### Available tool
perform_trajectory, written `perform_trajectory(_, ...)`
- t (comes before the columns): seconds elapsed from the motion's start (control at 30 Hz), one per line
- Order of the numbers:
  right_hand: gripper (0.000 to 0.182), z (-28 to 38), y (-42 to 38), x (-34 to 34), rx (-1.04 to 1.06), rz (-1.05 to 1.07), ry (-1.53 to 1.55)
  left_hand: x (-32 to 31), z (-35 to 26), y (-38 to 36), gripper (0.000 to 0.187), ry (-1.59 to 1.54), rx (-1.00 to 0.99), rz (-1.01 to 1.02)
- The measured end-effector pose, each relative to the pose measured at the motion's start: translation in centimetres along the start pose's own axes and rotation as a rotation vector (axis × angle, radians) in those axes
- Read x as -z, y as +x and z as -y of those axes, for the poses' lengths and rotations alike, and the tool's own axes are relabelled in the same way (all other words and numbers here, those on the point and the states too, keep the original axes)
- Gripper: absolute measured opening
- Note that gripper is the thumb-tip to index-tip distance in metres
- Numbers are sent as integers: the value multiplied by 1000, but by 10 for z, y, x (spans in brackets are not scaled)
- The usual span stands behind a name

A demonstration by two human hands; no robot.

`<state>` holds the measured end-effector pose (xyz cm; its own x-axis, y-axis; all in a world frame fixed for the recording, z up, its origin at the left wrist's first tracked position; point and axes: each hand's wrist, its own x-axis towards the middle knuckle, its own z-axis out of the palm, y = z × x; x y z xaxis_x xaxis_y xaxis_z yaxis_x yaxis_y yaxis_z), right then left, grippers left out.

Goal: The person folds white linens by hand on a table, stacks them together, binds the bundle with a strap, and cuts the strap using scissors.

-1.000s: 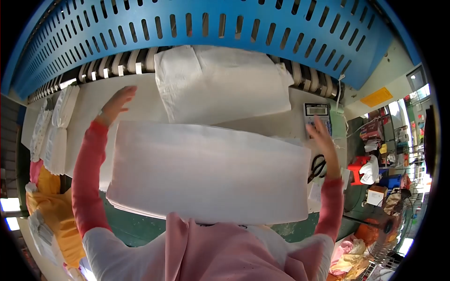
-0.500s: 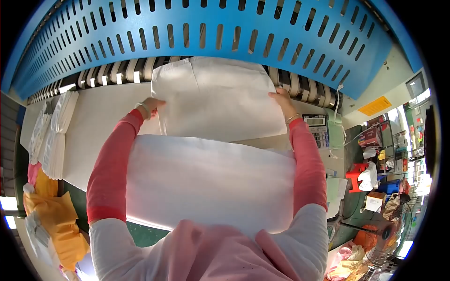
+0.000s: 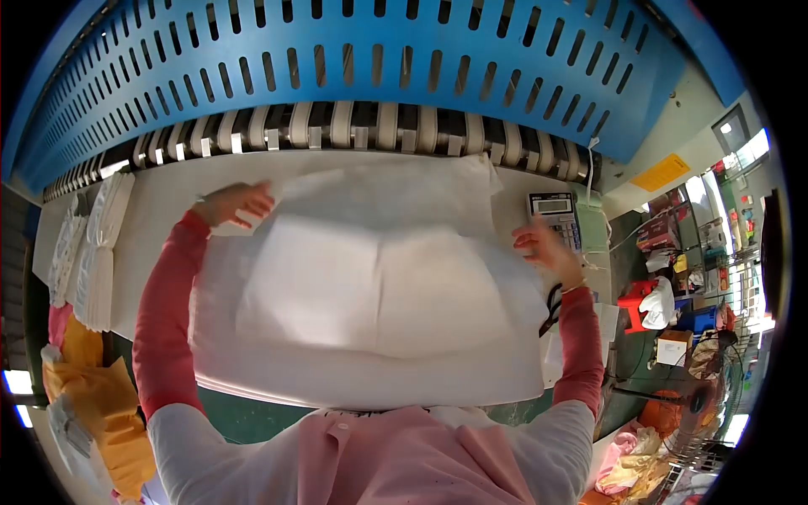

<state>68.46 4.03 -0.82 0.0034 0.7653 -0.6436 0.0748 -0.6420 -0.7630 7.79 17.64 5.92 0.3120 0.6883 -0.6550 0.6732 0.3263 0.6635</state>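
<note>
A thin white cloth [image 3: 379, 286], blurred by motion, is spread loosely over the board in front of me. Beneath it and nearer my body lies the broad edge of a white stack [image 3: 370, 379]. My left hand [image 3: 236, 204] is raised at the cloth's far left, fingers apart and holding nothing. On the other side, my right hand [image 3: 549, 248] hovers beside the cloth's right edge and in front of a calculator [image 3: 555, 210]. Its fingers are slightly bent and spread, with nothing visible in them.
A blue slotted machine guard [image 3: 362, 63] spans the back, above a row of pale belts [image 3: 341, 124]. Folded white cloths [image 3: 103, 252] lie at the left end of the pale board [image 3: 151, 219]. Yellow-orange fabric [image 3: 101, 396] hangs at lower left; a red stool [image 3: 635, 296] stands right.
Both hands have let go of the white piece at the belts and moved outward, toward me. That piece is no longer at the belts; blurred cloth now lies lower on the board.
</note>
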Motion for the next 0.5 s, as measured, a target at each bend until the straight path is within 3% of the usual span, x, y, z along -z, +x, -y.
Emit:
perform_trajectory(0.03, 52, 7, -21, -27, 34, -220, -190, -6, -2, 15, 72, 141, 151, 72)
perform_trajectory(0.13, 42, 2, 1, -39, 305, 148, -589, -41, -6, 47, 78, 285, 423, 245)
perform_trajectory(0.23, 28, -44, 25, -28, 740, 67, -722, -37, 11, 70, 59, 338, 438, 264)
perform_trajectory(0.3, 25, -51, 33, -20, 721, 4, -607, -19, 44, 87, 51, -85, 287, 126)
perform_trajectory(0.37, 23, -19, 1, -45, 422, -94, -217, -12, 35, 75, 47, -435, 195, -10)
perform_trajectory(0.43, 23, -4, 4, -35, 457, -196, -30, -3, 15, 54, 41, -597, -14, -21)
perform_trajectory(0.47, 24, 5, 7, -29, 475, -246, 62, 4, 6, 42, 40, -661, -210, -55)
perform_trajectory(0.5, 25, 32, -11, -31, 679, -356, -4, 12, -10, 24, 39, -669, -360, -79)
